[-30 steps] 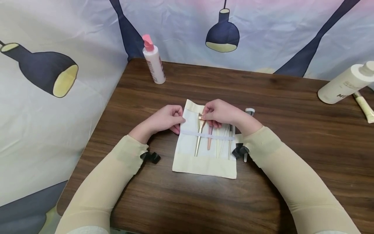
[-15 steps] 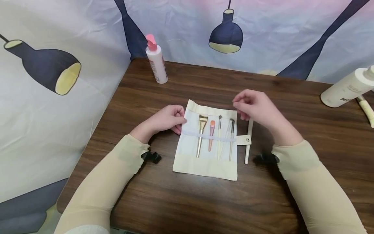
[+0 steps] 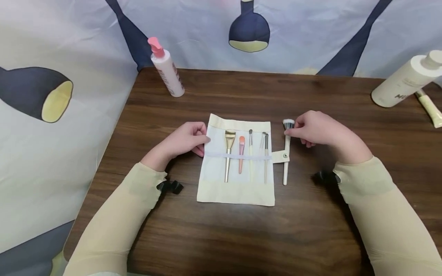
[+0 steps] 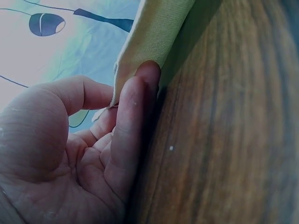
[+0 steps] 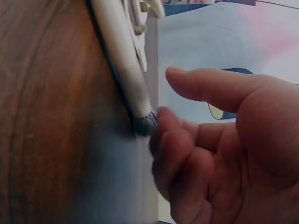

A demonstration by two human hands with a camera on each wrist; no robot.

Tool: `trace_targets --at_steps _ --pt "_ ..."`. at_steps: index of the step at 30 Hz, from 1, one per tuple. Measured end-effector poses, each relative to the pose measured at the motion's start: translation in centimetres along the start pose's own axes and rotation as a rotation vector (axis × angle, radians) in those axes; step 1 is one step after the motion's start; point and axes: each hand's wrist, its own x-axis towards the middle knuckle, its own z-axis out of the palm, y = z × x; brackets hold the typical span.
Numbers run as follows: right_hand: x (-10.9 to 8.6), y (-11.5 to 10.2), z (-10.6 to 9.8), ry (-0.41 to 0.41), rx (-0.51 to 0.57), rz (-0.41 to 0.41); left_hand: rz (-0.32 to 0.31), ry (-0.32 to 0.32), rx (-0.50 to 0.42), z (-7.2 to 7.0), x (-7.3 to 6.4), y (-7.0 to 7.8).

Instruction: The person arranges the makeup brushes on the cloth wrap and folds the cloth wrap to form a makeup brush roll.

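At 3 o'clock off cream-white cloth roll | right hand, wide, shifted to white-handled, silver-collared brush | lone one unslotted | left hand pinches roll's 9-o'clock edge

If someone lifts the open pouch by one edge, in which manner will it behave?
The pouch will probably flop, since its thin cloth curls at the far left corner. Its brushes may slide out when it tilts, as only one narrow band crosses them. It looks unlikely to roll, being spread mostly flat on the table.

Six brushes (one faint), one pouch; two bottles, one tube
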Motion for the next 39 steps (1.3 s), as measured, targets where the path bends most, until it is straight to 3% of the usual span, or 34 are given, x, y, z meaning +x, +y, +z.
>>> trace_targets --at_steps 5,8,21,33,39 --pt "0.6 -0.2 0.4 -0.034 -0.004 0.034 -0.02 -0.009 -0.007 -0.1 -0.3 0.2" --pt "0.7 -0.3 0.7 -0.015 0.018 0.063 -0.009 -0.009 -0.004 0.0 -0.1 0.4" --pt "1.3 -0.1 1.4 -0.004 0.203 0.061 -0.01 -0.01 -0.006 0.1 0.1 0.1" --pt "1.5 0.4 0.4 0.033 0.431 0.024 0.002 0.003 -0.013 -0.2 -0.1 0.3" --pt "1.1 1.2 -0.4 0.084 0.617 -0.005 -0.001 -0.013 -0.007 -0.3 0.1 0.3"
